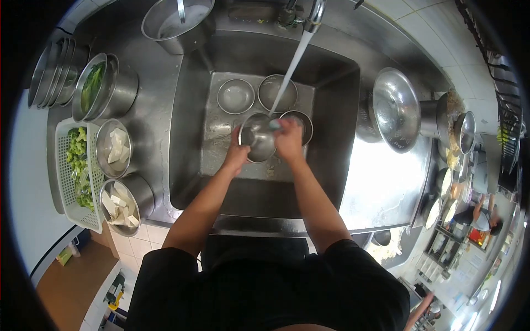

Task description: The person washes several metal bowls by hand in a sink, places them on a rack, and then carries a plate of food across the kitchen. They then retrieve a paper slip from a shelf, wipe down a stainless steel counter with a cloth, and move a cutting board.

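In the sink (265, 205), below the running tap (314, 21), the left hand (236, 155) grasps a metal bowl (261, 145) by its left rim; the right hand (289, 139) pinches a blurred greenish thing (274, 124) at its far right edge. A firm rim hold should steady it under rubbing.

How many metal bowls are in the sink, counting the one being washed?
4: the held bowl, in the left hand; the half-hidden bowl, behind the right hand; the back-left bowl; and the back-right bowl. Others may be hidden.
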`<state>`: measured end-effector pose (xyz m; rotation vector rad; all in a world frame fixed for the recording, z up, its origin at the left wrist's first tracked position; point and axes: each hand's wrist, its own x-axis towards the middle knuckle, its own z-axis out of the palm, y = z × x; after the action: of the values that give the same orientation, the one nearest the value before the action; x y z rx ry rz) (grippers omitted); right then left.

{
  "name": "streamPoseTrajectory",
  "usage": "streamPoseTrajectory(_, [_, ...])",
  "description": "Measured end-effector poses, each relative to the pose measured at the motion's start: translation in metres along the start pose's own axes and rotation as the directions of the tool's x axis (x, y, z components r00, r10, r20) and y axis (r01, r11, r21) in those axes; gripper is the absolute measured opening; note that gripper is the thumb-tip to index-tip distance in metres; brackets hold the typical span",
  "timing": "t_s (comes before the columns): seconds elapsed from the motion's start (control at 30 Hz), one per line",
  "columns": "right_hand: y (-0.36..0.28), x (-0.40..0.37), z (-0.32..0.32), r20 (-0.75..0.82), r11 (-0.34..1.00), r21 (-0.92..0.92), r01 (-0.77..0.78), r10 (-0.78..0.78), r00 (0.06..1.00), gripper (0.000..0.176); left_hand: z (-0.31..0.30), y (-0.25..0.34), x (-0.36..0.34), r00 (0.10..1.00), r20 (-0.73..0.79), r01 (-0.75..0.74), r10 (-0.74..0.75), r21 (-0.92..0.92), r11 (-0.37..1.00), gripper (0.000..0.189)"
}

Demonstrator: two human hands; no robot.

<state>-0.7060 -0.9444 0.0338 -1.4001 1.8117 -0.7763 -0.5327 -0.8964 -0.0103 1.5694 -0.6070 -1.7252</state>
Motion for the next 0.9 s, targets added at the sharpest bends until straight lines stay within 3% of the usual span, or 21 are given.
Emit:
streamPoseTrajectory(0.07, [-0.009,-0.012,0.026,-0.025,0.929,-0.196,0.312,-0.323,0.946,0.028,0.018,0.03,-0.025,0.985,0.112,0.145,-0.132,-0.125,0.981,0.064])
streamPoseTrajectory(0.1, [-0.003,-0.011,0.03,-0.027,0.929,-0.199,0.311,-0.323,0.946,0.028,0.021,0.032,-0.021,0.993,0.066,0.106,-0.099,-0.112,0.988,0.06])
streamPoseTrajectory(0.13, [0.005,-0.009,0.037,0.271,0.915,-0.118,0.386,-0.344,0.899,0.028,0.021,0.034,-0.014,0.998,0.015,0.063,-0.061,-0.097,0.993,0.057])
streamPoseTrajectory(0.17, [0.014,-0.011,0.044,0.547,0.904,-0.015,0.427,-0.35,0.761,0.028,0.004,0.039,-0.009,0.999,-0.025,0.042,-0.04,0.08,0.996,0.056])
streamPoseTrajectory(0.2, [0.005,-0.009,0.038,0.548,0.904,-0.009,0.426,-0.352,0.758,0.028,0.0,0.045,-0.012,0.999,-0.031,0.043,-0.041,0.083,0.996,0.056])
streamPoseTrajectory(0.27, [-0.024,-0.005,0.016,0.522,0.817,-0.455,0.355,-0.079,0.849,0.033,-0.002,0.062,-0.024,0.973,0.121,0.173,-0.195,0.17,0.97,0.055])
streamPoseTrajectory(0.33, [-0.009,0.006,0.035,0.465,0.848,-0.437,0.3,-0.072,0.882,0.033,-0.003,0.045,0.006,0.969,0.124,0.197,-0.215,0.143,0.97,0.053])
streamPoseTrajectory(0.4, [0.003,0.0,0.038,0.834,0.895,-0.086,0.437,-0.175,0.524,0.03,-0.02,0.043,0.021,0.983,0.039,0.148,-0.18,0.416,0.897,0.052])
streamPoseTrajectory(0.43, [0.011,-0.001,0.03,0.833,0.817,-0.126,0.562,-0.221,0.508,0.027,-0.029,0.048,0.025,0.959,0.1,0.217,-0.264,0.337,0.916,0.05])
streamPoseTrajectory(0.47, [0.019,0.007,0.02,0.834,0.814,-0.128,0.567,-0.221,0.506,0.027,-0.026,0.048,0.031,0.96,0.101,0.214,-0.26,0.333,0.919,0.05])
streamPoseTrajectory(0.53, [0.011,0.017,-0.011,0.7,0.76,-0.362,0.54,-0.161,0.696,0.028,-0.021,0.045,0.037,0.967,-0.186,0.169,-0.172,-0.034,0.985,0.045])
streamPoseTrajectory(0.57, [0.014,0.02,-0.021,0.701,0.759,-0.362,0.542,-0.162,0.694,0.028,-0.032,0.0,0.076,0.979,-0.106,0.144,-0.176,-0.26,0.955,0.048])
streamPoseTrajectory(0.6, [0.017,0.024,-0.032,0.648,0.845,-0.378,0.378,-0.051,0.76,0.028,-0.027,-0.032,0.094,0.98,-0.107,0.137,-0.171,-0.266,0.954,0.048])
streamPoseTrajectory(0.63, [0.02,0.024,-0.039,0.594,0.902,-0.382,0.199,0.075,0.801,0.029,-0.019,-0.06,0.105,0.994,-0.096,-0.043,0.056,0.135,0.99,0.051])
streamPoseTrajectory(0.67, [0.023,0.017,-0.041,0.597,0.899,-0.388,0.202,0.078,0.798,0.029,-0.009,-0.076,0.106,0.967,0.002,-0.222,0.256,0.504,0.834,0.053])
streamPoseTrajectory(0.7, [0.028,0.007,-0.044,0.484,0.934,-0.341,0.109,0.076,0.872,0.028,0.004,-0.06,0.079,0.924,0.262,-0.379,0.279,0.725,0.575,0.05])
streamPoseTrajectory(0.73, [0.034,-0.003,-0.046,0.362,0.96,-0.28,0.024,0.083,0.928,0.027,0.013,-0.045,0.048,0.842,0.5,-0.538,0.205,0.806,0.244,0.047])
streamPoseTrajectory(0.77, [0.041,-0.013,-0.044,0.365,0.958,-0.286,0.034,0.076,0.928,0.027,0.009,-0.066,0.046,0.842,0.495,-0.538,0.215,0.805,0.25,0.047])
streamPoseTrajectory(0.83, [0.054,-0.031,-0.036,0.267,0.961,0.109,-0.253,0.216,0.939,0.023,-0.009,-0.117,0.062,0.823,0.556,-0.527,0.113,0.823,-0.212,0.036])
streamPoseTrajectory(0.87, [0.057,-0.034,-0.036,0.269,0.963,0.107,-0.248,0.212,0.94,0.023,-0.006,-0.111,0.066,0.824,0.554,-0.525,0.118,0.825,-0.21,0.036])
streamPoseTrajectory(0.9, [0.06,-0.04,-0.038,0.313,0.888,0.285,-0.361,0.27,0.911,0.021,0.0,-0.098,0.068,0.842,0.537,-0.526,0.054,0.838,-0.142,0.031])
